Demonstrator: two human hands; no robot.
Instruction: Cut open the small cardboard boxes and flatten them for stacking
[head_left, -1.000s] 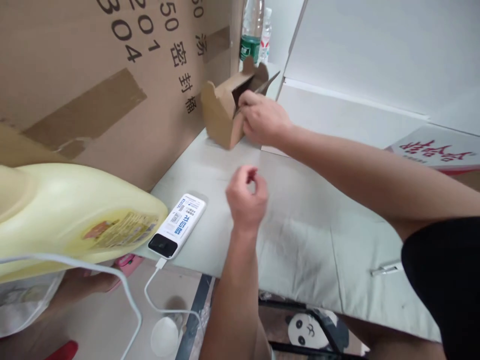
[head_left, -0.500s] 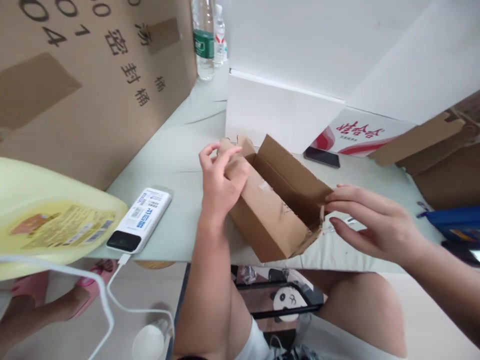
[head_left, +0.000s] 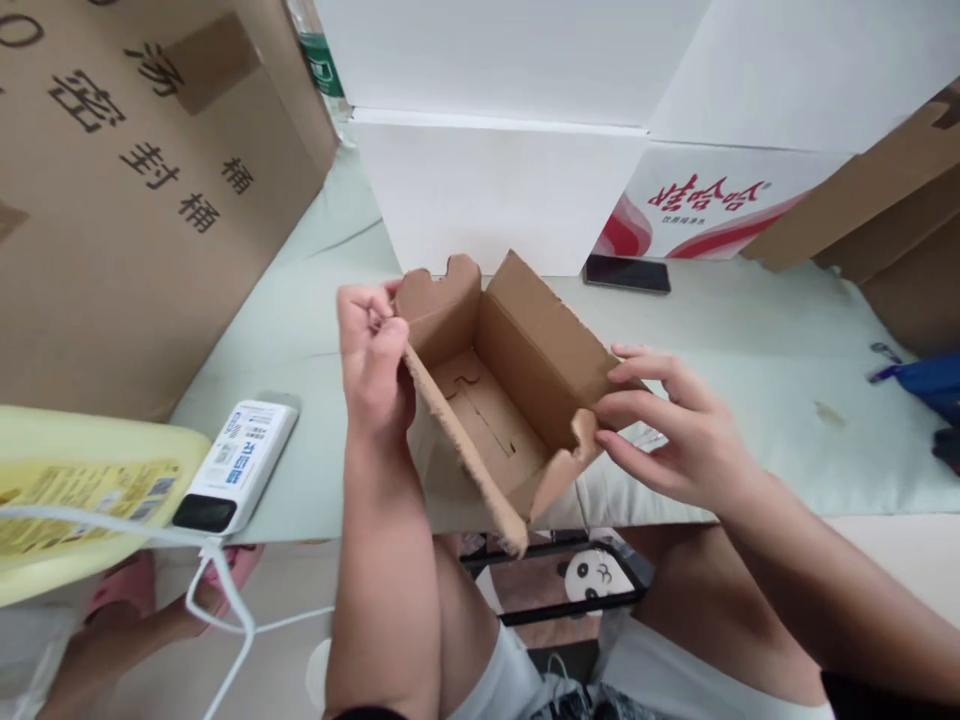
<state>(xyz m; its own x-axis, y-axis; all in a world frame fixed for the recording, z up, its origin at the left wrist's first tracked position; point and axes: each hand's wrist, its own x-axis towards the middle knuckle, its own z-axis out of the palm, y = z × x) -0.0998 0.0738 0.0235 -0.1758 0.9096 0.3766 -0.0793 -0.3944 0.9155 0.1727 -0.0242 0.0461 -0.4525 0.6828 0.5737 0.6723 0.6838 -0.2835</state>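
Note:
A small brown cardboard box [head_left: 517, 350] sits on the table with its top flaps up and its inside showing; slots are cut in its bottom. My left hand [head_left: 375, 345] grips the left side flap near the far corner, thumb inside and fingers folded round the edge. At the right end, my right hand [head_left: 667, 420] pinches the box's corner, where a long flap and a notched end flap meet. The fingertips of that hand are partly behind the cardboard.
White boxes [head_left: 495, 190] stand behind, with a dark phone [head_left: 627, 274] before them. A large carton [head_left: 150, 220], a yellow bottle [head_left: 97, 500] and a cabled power bank [head_left: 236, 465] are at left. A blue pouch [head_left: 930, 388] lies at right. Another person's foot [head_left: 244, 575] shows below.
The box's left flap has been folded outward from over the opening, so the inside now shows. My left hand moved with that flap; my right hand stays at the right corner. The view shifted.

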